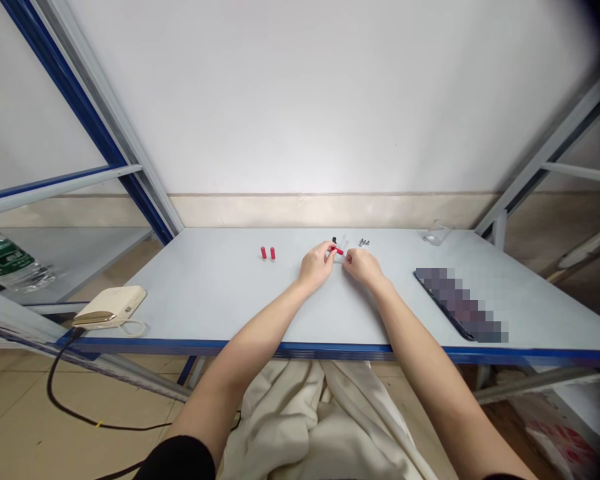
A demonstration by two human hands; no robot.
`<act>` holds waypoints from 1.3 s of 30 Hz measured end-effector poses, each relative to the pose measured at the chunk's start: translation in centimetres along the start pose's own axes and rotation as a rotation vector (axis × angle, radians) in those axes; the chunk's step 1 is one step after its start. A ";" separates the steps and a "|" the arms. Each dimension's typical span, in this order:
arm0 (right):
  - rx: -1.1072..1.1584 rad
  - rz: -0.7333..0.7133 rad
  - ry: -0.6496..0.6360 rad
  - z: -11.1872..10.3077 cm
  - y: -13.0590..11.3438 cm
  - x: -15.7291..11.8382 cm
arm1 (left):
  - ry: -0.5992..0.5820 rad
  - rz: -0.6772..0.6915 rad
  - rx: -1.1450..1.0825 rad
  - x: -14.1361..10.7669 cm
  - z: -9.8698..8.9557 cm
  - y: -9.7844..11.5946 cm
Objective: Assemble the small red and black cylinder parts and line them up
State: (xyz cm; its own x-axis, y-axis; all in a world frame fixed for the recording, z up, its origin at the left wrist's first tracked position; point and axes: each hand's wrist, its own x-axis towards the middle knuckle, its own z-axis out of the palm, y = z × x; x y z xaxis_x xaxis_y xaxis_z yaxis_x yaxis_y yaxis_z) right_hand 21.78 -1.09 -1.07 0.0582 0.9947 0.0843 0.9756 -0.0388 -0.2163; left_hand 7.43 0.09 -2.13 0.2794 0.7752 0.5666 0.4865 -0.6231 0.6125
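Note:
My left hand [317, 265] is closed in a pinch on a small red piece [339, 251] near the back of the grey table [205, 293]. My right hand [363, 267] is just to its right, fingers curled down at the tabletop; what they hold, if anything, is too small to make out. Beyond the hands lie a small black piece [335, 240] and thin clear pieces [345, 241]. Several small dark metallic parts [364, 243] are behind my right hand. Two red cylinders [268, 253] stand side by side to the left.
A clear glass [438, 233] is tilted at the back right. A phone [455, 303], partly pixelated, lies right of my right arm. At the front left edge sits a cream box-shaped device [111, 307] with a cable. A water bottle [10, 260] is at the far left.

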 end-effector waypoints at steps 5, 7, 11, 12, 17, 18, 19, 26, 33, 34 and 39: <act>-0.022 -0.026 0.002 0.0 -0.1 0.0 | -0.006 0.024 -0.013 0.1 -0.1 -0.1; -0.015 -0.032 0.007 0.0 -0.1 -0.1 | -0.010 0.030 -0.012 0.0 -0.1 -0.1; 0.031 -0.037 0.032 0.1 -0.2 -0.1 | -0.050 0.022 0.021 -0.1 0.0 0.0; 0.049 -0.043 0.042 0.1 -0.1 -0.1 | -0.062 0.017 0.029 -0.1 0.0 0.0; 0.136 -0.075 0.101 0.2 0.0 -0.1 | -0.060 -0.002 0.046 0.0 -0.1 0.2; 0.150 -0.077 0.108 0.2 0.0 0.0 | -0.055 -0.007 0.048 0.0 -0.1 0.2; 0.164 -0.080 0.112 0.2 0.0 0.0 | -0.053 -0.012 0.050 0.0 -0.1 0.2; 0.257 -0.106 0.132 0.9 0.1 0.4 | -0.064 0.015 0.112 0.2 -0.9 0.4; 0.492 -0.080 0.023 1.6 -0.8 0.5 | 0.299 -0.103 -0.052 1.5 -5.7 -1.3; 0.536 -0.089 0.007 1.7 -1.2 0.6 | 0.360 -0.146 -0.090 1.4 -6.6 -1.8; 0.587 -0.178 -0.065 2.4 -4.7 1.4 | 0.590 -0.426 -0.425 0.1 -9.5 -4.7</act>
State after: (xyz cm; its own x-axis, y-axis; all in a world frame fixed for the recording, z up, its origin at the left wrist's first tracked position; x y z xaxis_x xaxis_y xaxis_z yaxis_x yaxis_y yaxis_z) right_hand 16.73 0.74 -2.25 -0.1260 0.9856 0.1127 0.6884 0.1687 -0.7054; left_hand -2.66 2.11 0.32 -0.3932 0.8449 0.3626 0.0661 -0.3673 0.9277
